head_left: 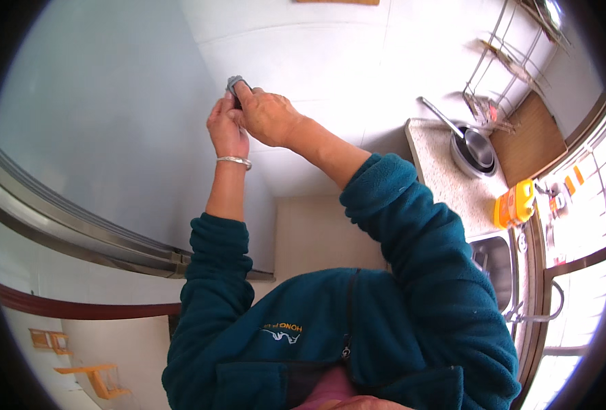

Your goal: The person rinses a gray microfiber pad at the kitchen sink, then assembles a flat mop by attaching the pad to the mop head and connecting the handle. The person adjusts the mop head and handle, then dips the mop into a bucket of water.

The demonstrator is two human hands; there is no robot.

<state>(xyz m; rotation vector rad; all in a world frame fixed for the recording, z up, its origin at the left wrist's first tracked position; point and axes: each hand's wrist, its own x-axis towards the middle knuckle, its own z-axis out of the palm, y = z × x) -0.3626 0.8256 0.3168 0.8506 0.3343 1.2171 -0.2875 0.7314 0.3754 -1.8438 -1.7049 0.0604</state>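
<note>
- A broad pale blue-grey panel (105, 102) filled the left side, meeting the white tiled wall (316, 61) just behind the hands; keeping knuckles off that edge seemed wise.
- The teal sleeves (426, 225) were bunched up the forearms, well apart from the fingers, which suited close handwork.
- To the right stood a speckled counter (429, 154) with a sink (495, 270), nested pans (477, 164) and a yellow jug (514, 203), all out of the way.
- The right hand (270, 117) was curled closed on the grey piece, one finger laid over it; a firm, even pinch would probably serve best.
- The left hand (228, 130), partly bent, touched the right from below; its hold could not be told, though bracing there likely steadied things.
- The small crumpled grey piece (234, 81), perhaps cloth, sat at the fingertips; whether it touched the panel was unclear.
</note>
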